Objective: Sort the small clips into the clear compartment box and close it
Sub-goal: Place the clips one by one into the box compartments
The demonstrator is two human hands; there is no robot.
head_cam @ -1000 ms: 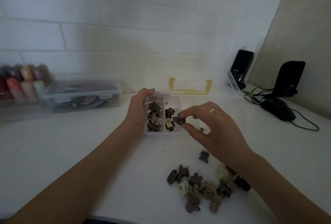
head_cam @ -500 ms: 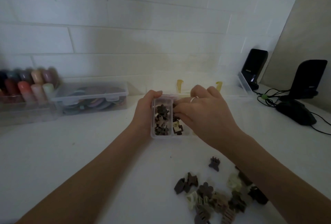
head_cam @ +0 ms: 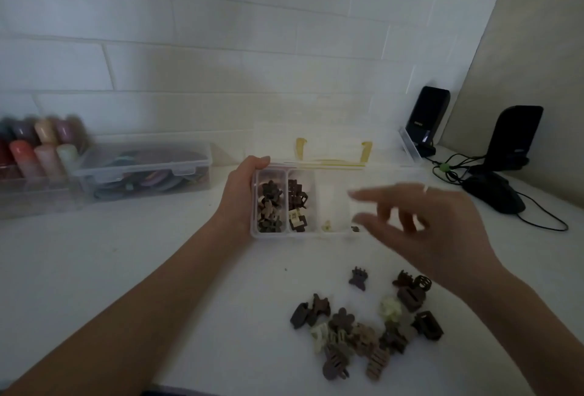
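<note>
We see a white surface [head_cam: 110, 269] running back to a white brick wall [head_cam: 221, 47]. At its rear left stands a lidded clear storage box [head_cam: 142, 171] beside a row of coloured bottles [head_cam: 34, 149]; at the rear right are two black speakers [head_cam: 512, 136] and a black mouse [head_cam: 493, 193] with its cable. In the middle sits the clear compartment box [head_cam: 303, 234] with its lid [head_cam: 331, 145] up, yellow latches showing. Our left hand [head_cam: 240, 193] grips the box's left end, thumb curled over the far corner. The two left compartments hold dark and tan clips; the next two hold only a tiny piece each, as far as we can tell. Our right hand [head_cam: 436, 225] hangs over the box's right part, blurred, fingers spread and loosely bent, holding nothing. Nearer us, a pile of small clips [head_cam: 363, 329] in brown, tan and cream lies loose on the surface, with one dark clip [head_cam: 358, 278] just apart from it
</note>
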